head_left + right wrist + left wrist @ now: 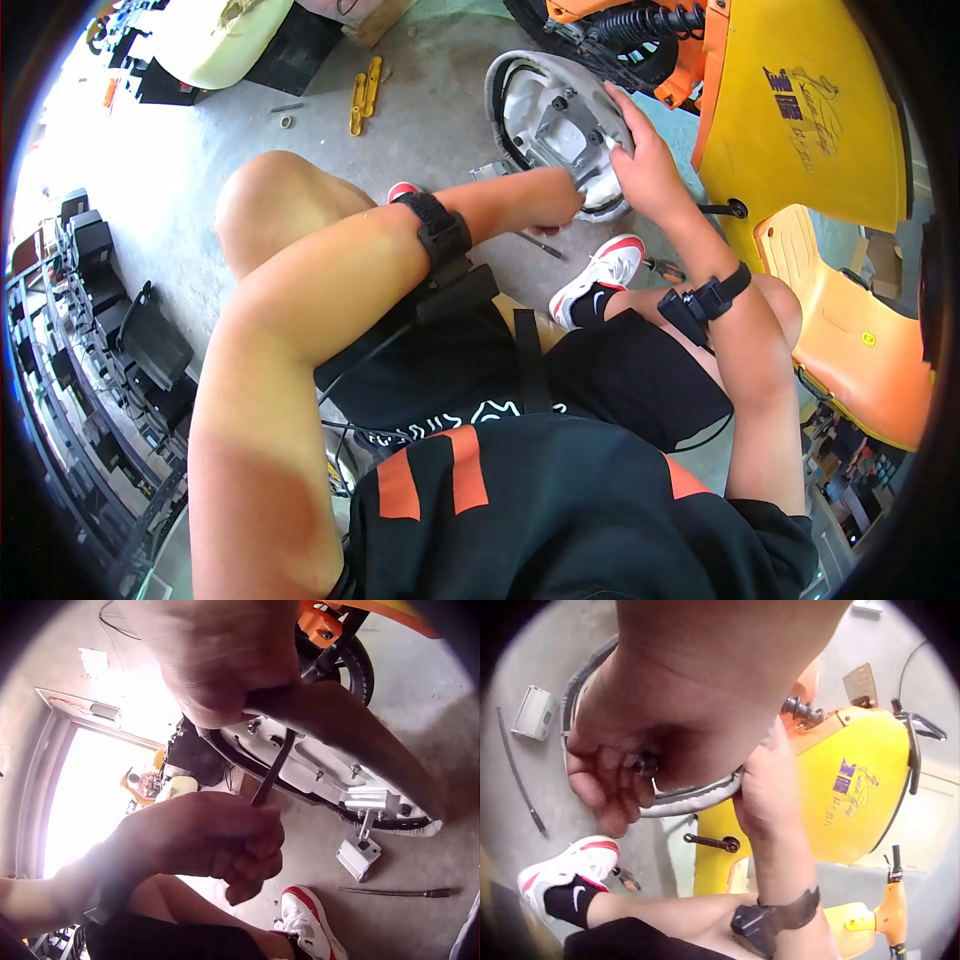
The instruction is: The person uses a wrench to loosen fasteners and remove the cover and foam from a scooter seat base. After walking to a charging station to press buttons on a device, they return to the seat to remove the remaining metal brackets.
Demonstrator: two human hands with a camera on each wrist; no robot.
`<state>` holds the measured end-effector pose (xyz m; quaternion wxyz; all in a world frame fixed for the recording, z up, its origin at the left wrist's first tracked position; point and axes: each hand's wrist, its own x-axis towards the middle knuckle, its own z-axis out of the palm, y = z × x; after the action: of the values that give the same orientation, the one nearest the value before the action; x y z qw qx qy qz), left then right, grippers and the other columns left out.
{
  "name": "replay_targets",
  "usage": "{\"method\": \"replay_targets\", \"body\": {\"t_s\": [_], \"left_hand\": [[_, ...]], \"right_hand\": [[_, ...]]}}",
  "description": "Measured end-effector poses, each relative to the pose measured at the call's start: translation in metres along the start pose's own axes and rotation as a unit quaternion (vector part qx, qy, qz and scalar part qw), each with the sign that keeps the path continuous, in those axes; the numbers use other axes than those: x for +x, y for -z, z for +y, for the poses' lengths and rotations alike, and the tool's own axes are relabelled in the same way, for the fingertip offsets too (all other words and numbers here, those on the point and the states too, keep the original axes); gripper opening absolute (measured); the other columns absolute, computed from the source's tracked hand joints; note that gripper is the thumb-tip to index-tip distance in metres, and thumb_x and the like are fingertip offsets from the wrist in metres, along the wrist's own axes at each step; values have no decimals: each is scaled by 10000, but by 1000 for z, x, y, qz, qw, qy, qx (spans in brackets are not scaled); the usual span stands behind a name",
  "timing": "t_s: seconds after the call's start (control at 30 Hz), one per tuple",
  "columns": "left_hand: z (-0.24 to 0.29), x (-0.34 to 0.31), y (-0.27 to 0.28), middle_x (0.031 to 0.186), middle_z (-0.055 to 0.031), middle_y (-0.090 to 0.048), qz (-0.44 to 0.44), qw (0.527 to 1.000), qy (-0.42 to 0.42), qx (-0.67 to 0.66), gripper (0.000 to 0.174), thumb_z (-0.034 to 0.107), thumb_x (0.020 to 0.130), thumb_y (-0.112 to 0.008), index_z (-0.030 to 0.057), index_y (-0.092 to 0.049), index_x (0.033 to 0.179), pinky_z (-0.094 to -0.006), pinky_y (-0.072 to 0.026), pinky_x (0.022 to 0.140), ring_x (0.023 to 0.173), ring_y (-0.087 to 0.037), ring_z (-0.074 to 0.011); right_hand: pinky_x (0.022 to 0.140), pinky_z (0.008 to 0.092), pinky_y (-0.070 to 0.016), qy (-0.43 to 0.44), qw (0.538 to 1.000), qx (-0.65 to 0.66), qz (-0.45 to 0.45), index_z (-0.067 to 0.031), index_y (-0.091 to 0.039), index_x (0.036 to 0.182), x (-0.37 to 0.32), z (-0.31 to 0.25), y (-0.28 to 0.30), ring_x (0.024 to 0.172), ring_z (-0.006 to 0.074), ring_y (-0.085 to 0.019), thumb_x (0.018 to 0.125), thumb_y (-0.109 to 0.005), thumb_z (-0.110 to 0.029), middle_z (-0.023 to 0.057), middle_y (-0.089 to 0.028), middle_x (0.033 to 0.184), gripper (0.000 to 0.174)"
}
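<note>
A grey seat [555,125] is tilted with its white underside [307,761] showing. The left hand [550,200], [210,836] has its fingers curled round a dark metal tool [274,769], whose far end meets the underside among bolts and nuts. In the left wrist view, the left hand [660,727] hides most of the seat. The right hand [650,170], [225,667] grips the seat's edge, thumb on the underside side. A metal bracket [360,859] is at the seat's lower end.
A dark rod [394,892] lies on the floor by the shoe [605,275]. Yellow bars [365,95] and a small ring [287,122] lie farther off. An orange-and-yellow vehicle [800,110] stands right of the seat, near an orange chair [860,330].
</note>
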<state>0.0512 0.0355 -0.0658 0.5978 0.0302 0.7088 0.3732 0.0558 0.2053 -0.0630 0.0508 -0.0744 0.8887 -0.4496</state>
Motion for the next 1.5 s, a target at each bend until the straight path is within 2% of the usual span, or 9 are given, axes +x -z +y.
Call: {"method": "replay_targets", "body": {"t_s": [0.03, 0.17, 0.23, 0.3, 0.53, 0.8, 0.97, 1.1, 1.5], "left_hand": [[5, -3, 7, 636, -100, -580, 51, 994, -6, 93, 369, 317, 937, -466, 12, -586, 767, -336, -454, 471, 501, -569, -205], [-3, 7, 22, 581, -74, -507, 76, 997, 14, 19, 428, 326, 935, -472, 0, -567, 674, -362, -384, 427, 441, -441, -190], [-4, -2, 21, 603, -122, -567, 106, 994, 16, -13, 419, 304, 919, -486, -23, -587, 677, -396, -445, 487, 496, -546, -260], [-12, -2, 20, 711, -195, -641, 262, 942, -109, 178, 370, 283, 889, -515, -37, -635, 748, -434, -505, 609, 660, -647, -342], [-1, -46, 47, 894, -211, -662, 362, 829, -142, 402, 275, 251, 897, -533, 25, -691, 896, -425, -497, 803, 915, -634, -360], [-11, -9, 69, 878, -152, -687, 365, 881, -124, 274, 244, 213, 906, -523, 21, -672, 917, -402, -511, 722, 822, -658, -323], [-15, -1, 65, 816, -87, -696, 175, 979, -87, -62, 248, 109, 912, -458, -16, -584, 1085, -301, -484, 530, 637, -636, -150], [-28, 21, 64, 837, -93, -702, 236, 965, -102, 45, 264, 107, 922, -440, -11, -564, 1123, -308, -487, 581, 675, -632, -155], [-48, 53, 72, 983, -105, -694, 211, 976, -38, -34, 265, 126, 936, -469, 75, -531, 1188, -316, -493, 574, 783, -657, -202]], "right_hand": [[1081, 357, -324, 1, 1000, 0, -3, -64, -378, 1411, 0, 1, -1, 1279, 346, -442, 753, -460, 77, 213, -461, 1363, 678], [1090, 317, -292, -18, 1000, 0, 0, -84, -357, 1436, 1, 3, -3, 1319, 273, -416, 801, -444, 67, 178, -440, 1412, 658], [1087, 314, -294, -23, 1000, 1, 8, -86, -357, 1436, 2, 4, -2, 1315, 268, -421, 799, -442, 65, 176, -444, 1410, 660], [1080, 307, -300, -45, 999, 1, 5, -92, -357, 1437, 4, 1, 0, 1307, 265, -430, 792, -439, 65, 174, -456, 1399, 669], [1093, 354, -308, -38, 999, 12, 9, -49, -385, 1403, 6, -1, -2, 1306, 332, -422, 755, -456, 59, 213, -453, 1383, 662], [1102, 345, -291, -50, 999, 10, 5, -53, -381, 1408, 7, 0, 1, 1316, 319, -413, 749, -449, 69, 207, -452, 1386, 674], [1101, 347, -294, -34, 999, 12, 3, -49, -378, 1409, 5, 0, 0, 1317, 318, -412, 753, -448, 73, 207, -448, 1390, 671], [1097, 347, -300, -46, 999, 18, 4, -45, -376, 1408, 3, -1, 3, 1315, 316, -414, 763, -456, 71, 206, -444, 1393, 661], [1095, 340, -307, -22, 1000, 22, 5, -43, -384, 1403, 3, 0, 1, 1307, 316, -425, 759, -471, 78, 202, -450, 1389, 661]]}}
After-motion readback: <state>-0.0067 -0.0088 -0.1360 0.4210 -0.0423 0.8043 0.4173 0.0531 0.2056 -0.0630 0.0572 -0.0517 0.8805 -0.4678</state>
